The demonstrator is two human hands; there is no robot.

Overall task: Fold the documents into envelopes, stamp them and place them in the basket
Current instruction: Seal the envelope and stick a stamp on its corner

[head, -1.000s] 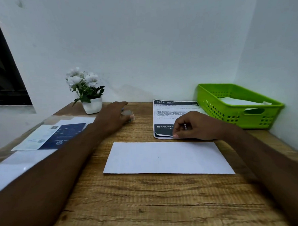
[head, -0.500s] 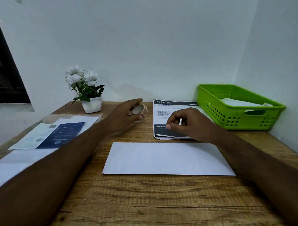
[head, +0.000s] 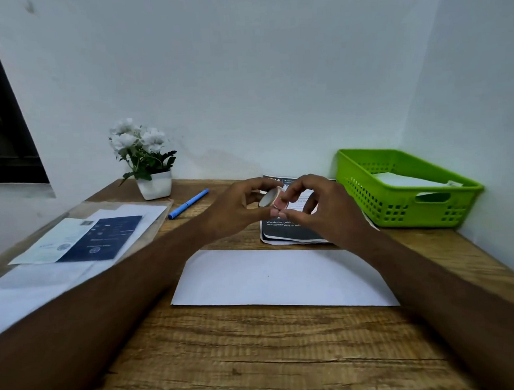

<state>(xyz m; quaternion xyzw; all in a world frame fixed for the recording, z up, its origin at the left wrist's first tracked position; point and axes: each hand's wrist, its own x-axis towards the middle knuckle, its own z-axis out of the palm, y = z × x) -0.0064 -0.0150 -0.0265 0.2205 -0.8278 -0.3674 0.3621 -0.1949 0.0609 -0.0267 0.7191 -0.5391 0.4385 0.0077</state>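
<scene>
- Head view, only view available.
- Left hand (head: 235,209) raised above the wooden desk (head: 257,357), fingers curled around a small roll of stamps (head: 272,197); thumb below, fingertips on top and behind it.
- Roll looks pinkish on its outer face, pale core showing, tilted with the open end facing the camera-left side.
- Right hand (head: 324,206) meets it from the right: thumb and forefinger pinched at the roll's lower right edge, other fingers loosely bent. Cannot tell whether it pinches a stamp end or the roll itself.
- Both hands touching at the thumb tips, hovering over the printed document (head: 287,232).
- Document lies flat on the desk behind the envelope, dark header and dark footer band, partly hidden by the hands. More sheets under it, edges visible at the bottom.
- White envelope (head: 283,277) lies flat at desk centre, plain face up, near the person, just in front of the document; both forearms pass over its ends.
- Green basket (head: 409,206) at the far right corner against the wall, white paper (head: 402,182) already inside.
- Blue pen (head: 188,208) lies diagonally on the desk between the plant pot and the left hand, touching neither.
- White pot with white flowers (head: 153,175) at the back left by the wall.
- Left side: clear plastic sleeve (head: 151,226) with papers in it or on it, cannot tell which, a dark blue leaflet (head: 104,238) topmost.
</scene>
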